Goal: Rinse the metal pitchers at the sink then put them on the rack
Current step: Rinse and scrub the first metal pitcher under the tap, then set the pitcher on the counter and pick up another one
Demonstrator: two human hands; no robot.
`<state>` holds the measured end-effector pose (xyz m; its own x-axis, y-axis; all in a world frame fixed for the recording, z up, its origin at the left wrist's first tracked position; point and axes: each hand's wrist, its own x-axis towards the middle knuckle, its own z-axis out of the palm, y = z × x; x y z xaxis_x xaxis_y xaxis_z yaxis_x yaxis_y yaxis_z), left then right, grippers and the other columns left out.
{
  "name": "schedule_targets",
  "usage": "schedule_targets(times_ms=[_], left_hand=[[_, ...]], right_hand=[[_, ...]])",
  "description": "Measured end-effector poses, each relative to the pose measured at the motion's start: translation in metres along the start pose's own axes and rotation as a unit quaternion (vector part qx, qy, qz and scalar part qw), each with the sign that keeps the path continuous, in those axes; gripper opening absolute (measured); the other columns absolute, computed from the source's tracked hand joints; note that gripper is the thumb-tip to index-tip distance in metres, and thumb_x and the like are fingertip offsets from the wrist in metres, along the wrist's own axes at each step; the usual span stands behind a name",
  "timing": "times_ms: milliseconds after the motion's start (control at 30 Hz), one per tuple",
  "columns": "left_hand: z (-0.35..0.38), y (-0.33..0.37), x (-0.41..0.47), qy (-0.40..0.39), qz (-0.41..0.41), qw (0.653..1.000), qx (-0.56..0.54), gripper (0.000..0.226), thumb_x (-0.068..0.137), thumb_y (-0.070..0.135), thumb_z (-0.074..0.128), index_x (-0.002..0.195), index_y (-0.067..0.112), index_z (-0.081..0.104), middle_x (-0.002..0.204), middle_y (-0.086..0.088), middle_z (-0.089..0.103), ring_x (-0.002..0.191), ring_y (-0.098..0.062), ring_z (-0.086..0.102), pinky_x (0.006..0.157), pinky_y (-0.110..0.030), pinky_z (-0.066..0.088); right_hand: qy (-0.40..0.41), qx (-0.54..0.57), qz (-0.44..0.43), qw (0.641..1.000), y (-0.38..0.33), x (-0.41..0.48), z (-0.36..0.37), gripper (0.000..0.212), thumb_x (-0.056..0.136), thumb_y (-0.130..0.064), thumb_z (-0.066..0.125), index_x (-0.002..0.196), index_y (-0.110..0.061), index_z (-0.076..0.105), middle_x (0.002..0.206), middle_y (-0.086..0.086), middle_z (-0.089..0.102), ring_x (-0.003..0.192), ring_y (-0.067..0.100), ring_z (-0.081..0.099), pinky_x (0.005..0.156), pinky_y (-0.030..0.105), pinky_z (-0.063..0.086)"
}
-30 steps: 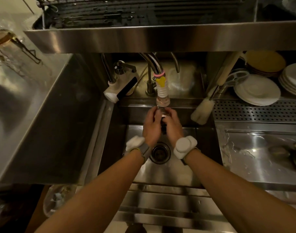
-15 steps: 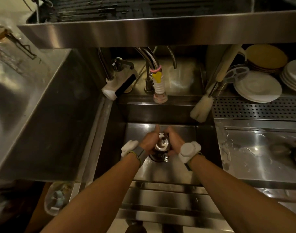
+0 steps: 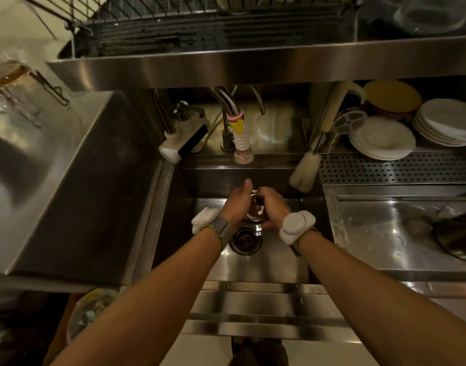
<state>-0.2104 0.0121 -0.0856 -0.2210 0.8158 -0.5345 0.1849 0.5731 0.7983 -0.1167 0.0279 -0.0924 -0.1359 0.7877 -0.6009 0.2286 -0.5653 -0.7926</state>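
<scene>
Left grip [image 3: 236,207] and right grip [image 3: 273,210] both clasp the small metal pitcher [image 3: 256,213], mid-sink [image 3: 266,262], just above the drain [image 3: 246,241]. The faucet nozzle [image 3: 243,147] hangs at the back edge and a bottle brush [image 3: 304,170] leans into the back right corner. The wire rack [image 3: 173,27] sits overhead.

Both hands over sink [image 3: 269,268], just above drain [image 3: 246,241]. Left hand [image 3: 236,207] and right hand [image 3: 273,211] grip pitcher [image 3: 256,212] from opposite sides; left thumb sticks up. Pitcher mostly hidden by fingers, tilt unclear. Faucet [image 3: 241,143] sits farther back, apart from pitcher. Brush [image 3: 304,171] leans at sink's back right corner. Plates [image 3: 382,138] stacked to the right. Rack [image 3: 200,25] on steel shelf [image 3: 253,64] overhead
</scene>
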Motion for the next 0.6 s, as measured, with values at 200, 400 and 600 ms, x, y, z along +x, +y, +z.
schedule_targets(times_ms=[200,400,600], left_hand=[[0.034,0.05,-0.026,0.011,0.076,0.995,0.066,0.047,0.095,0.046,0.042,0.12,0.01,0.058,0.123,-0.015,0.063,0.114,-0.032,0.059,0.099,-0.047,0.047],[0.104,0.097,-0.06,-0.073,0.148,0.982,0.092,0.047,0.097,0.039,0.04,0.118,0.002,0.058,0.122,-0.024,0.061,0.113,-0.039,0.058,0.097,-0.049,0.048],[0.179,0.109,-0.067,-0.143,0.064,0.982,0.105,0.06,0.096,0.052,0.034,0.12,0.003,0.06,0.122,-0.022,0.061,0.107,-0.038,0.061,0.09,-0.049,0.054]], right_hand=[[0.098,-0.097,-0.09,0.986,-0.031,-0.038,-0.066,0.027,0.094,-0.026,0.044,0.111,-0.011,0.058,0.111,0.009,0.058,0.087,0.026,0.058,0.063,0.036,0.056],[0.18,-0.162,-0.11,0.964,-0.038,-0.069,-0.155,0.04,0.1,-0.028,0.031,0.113,0.0,0.057,0.115,0.025,0.06,0.106,0.041,0.056,0.084,0.032,0.049],[0.183,-0.167,-0.056,0.967,-0.016,-0.075,-0.227,0.037,0.1,-0.027,0.03,0.114,-0.001,0.051,0.121,0.027,0.055,0.108,0.041,0.054,0.092,0.043,0.045]])
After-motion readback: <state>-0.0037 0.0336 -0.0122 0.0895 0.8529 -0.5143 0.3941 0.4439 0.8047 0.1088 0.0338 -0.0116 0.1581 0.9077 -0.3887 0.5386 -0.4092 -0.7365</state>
